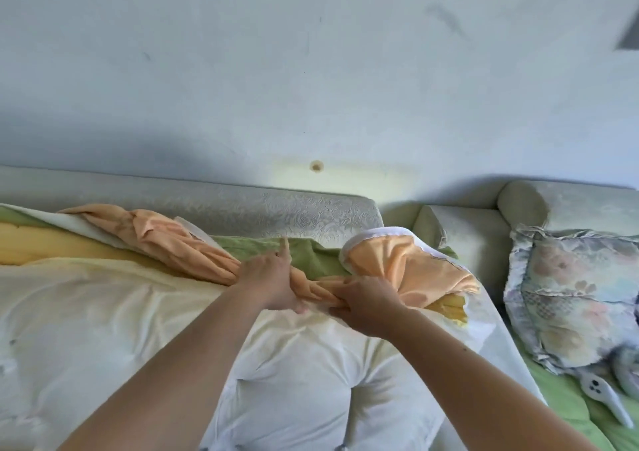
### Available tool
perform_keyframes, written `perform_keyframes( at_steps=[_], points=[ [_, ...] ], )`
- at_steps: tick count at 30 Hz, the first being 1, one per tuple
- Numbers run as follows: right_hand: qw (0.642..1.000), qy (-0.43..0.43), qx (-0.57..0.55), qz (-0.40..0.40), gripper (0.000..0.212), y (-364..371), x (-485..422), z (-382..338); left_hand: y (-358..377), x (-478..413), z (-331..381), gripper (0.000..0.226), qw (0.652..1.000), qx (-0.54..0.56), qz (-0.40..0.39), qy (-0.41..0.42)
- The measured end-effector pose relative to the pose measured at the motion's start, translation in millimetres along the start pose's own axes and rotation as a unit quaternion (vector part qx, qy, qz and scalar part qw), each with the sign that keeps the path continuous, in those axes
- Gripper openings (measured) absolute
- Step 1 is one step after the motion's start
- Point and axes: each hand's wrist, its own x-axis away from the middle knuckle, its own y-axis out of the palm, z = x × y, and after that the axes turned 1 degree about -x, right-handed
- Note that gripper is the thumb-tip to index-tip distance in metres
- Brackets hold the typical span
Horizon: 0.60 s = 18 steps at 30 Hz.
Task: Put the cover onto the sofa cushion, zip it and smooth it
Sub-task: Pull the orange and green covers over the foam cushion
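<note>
- Left hand (268,279) and right hand (368,307) both grip the bunched cover (409,264).
- It looks soft and light; hold its edge.
- The cushion (138,316) seems bulky, squashy.

left hand (268,286), right hand (368,303), both gripping

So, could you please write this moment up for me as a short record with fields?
cover: orange cover, bunched across the cushion's far edge, not yet pulled over it
cushion: white cushion, mostly bare
left hand: left hand grips the bunched cover
right hand: right hand grips the cover beside it
zip: not visible
nearby: floral pillow at the right
</note>
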Motion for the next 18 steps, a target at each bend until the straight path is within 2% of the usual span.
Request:
perform_keyframes(
  at_steps=[2,5,7,8,10,12,13,15,16,18],
  points=[
    [1.0,0.006,0.014,0.003,0.035,6,11,5,-2,4,-1,0.147,0.997,0.055,-0.006,-0.048],
    [0.999,0.031,-0.025,-0.011,0.032,14,24,7,-11,9,3,0.148,0.991,0.095,-0.053,-0.079],
    [0.996,0.042,-0.079,-0.007,0.03,13,26,7,-14,11,6,0.13,0.988,0.096,-0.088,-0.082],
    [0.994,0.052,-0.097,0.002,0.032,10,27,9,-15,12,6,0.111,0.99,0.085,-0.084,-0.079],
    [0.992,0.078,-0.093,0.032,0.048,3,28,13,-13,17,7,0.067,0.997,0.043,-0.051,-0.039],
    [0.996,0.087,-0.015,0.029,0.079,-1,30,25,-7,24,11,0.039,0.999,-0.024,-0.009,0.027],
    [0.996,0.079,0.027,-0.001,0.094,-3,31,34,-5,28,15,0.031,0.996,-0.066,0.01,0.065],
    [0.991,0.054,0.075,-0.095,0.114,-4,30,50,-1,33,23,0.026,0.981,-0.138,0.031,0.135],
    [0.987,0.045,0.082,-0.13,0.117,-4,29,57,-1,33,27,0.027,0.974,-0.157,0.037,0.158],
    [0.988,0.043,0.079,-0.129,0.106,-2,27,62,-3,33,29,0.029,0.969,-0.169,0.036,0.176]
  ],
)
